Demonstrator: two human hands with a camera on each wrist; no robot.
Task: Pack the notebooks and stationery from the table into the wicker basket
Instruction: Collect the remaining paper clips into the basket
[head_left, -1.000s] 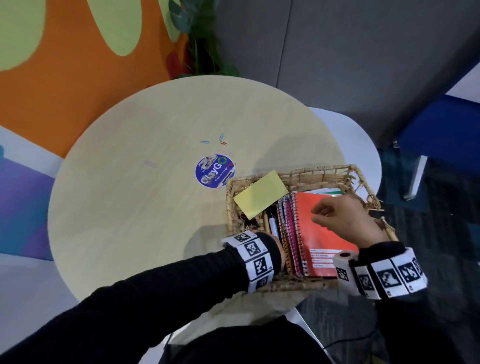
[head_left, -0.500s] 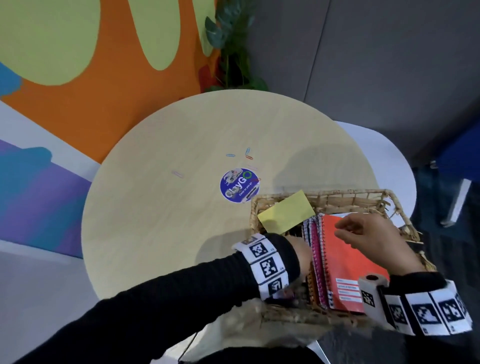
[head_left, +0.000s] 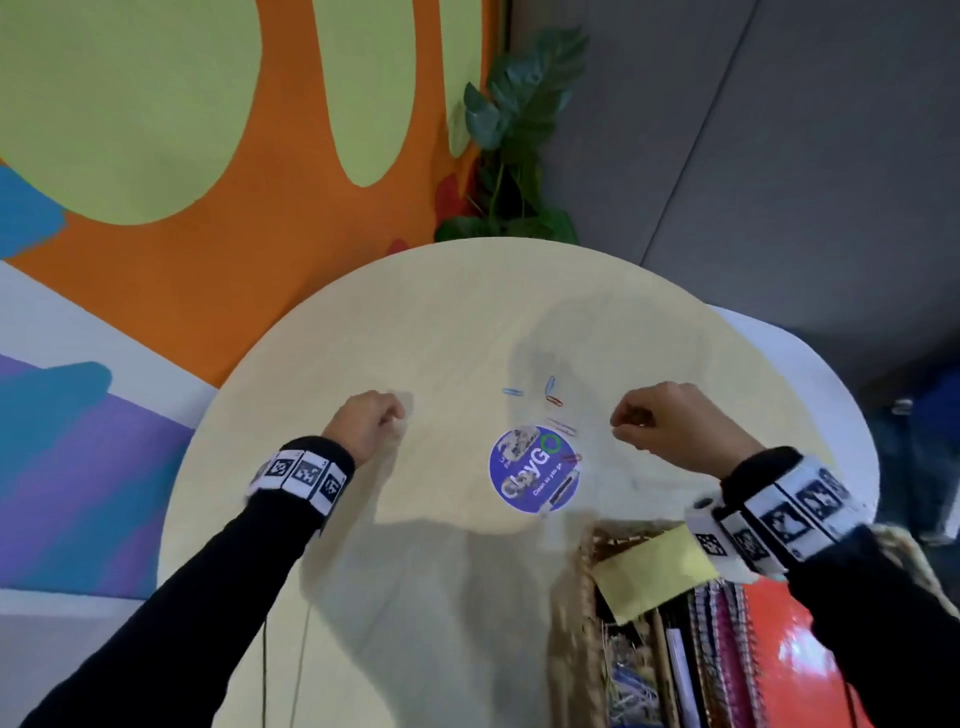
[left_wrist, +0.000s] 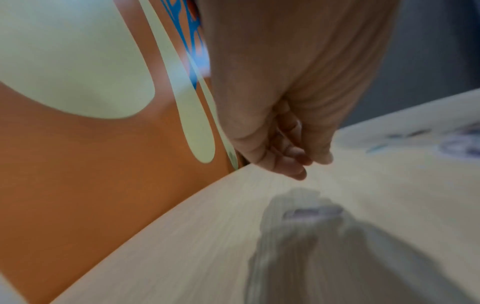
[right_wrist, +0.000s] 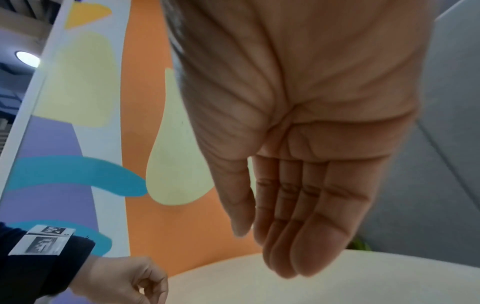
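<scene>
The left hand (head_left: 365, 425) hung over the left part of the round table (head_left: 363, 571), its fingers (left_wrist: 291, 162) loosely curled with the tips close together; no object was visible between them, so it held nothing as far as the views showed. In the left wrist view a small pale purple thing (left_wrist: 310, 212) lay on the table just under those fingers, too blurred to name with certainty. The right hand (head_left: 670, 428) hovered over the right part of the table, its fingers (right_wrist: 306, 216) almost straight and relaxed, close side by side, and it also held nothing. Between the 2 hands several paper clips (head_left: 550, 392) lay loose on the wood, near a round blue sticker (head_left: 535, 470), and 1 clip lay at the sticker's edge. Nearer to the person, at the right edge of the table, stood the wicker basket (head_left: 584, 597). Inside it the spiral notebooks (head_left: 719, 654) stood on edge, with an orange cover (head_left: 800, 654) on the right side, a yellow pad (head_left: 649, 571) leaned on top at the far end, and a pile of clips (head_left: 628, 691) lay at the left side. Both wrists carried bands with black and white markers (head_left: 304, 470) over black sleeves. Behind the table there was a green plant (head_left: 519, 135).
</scene>
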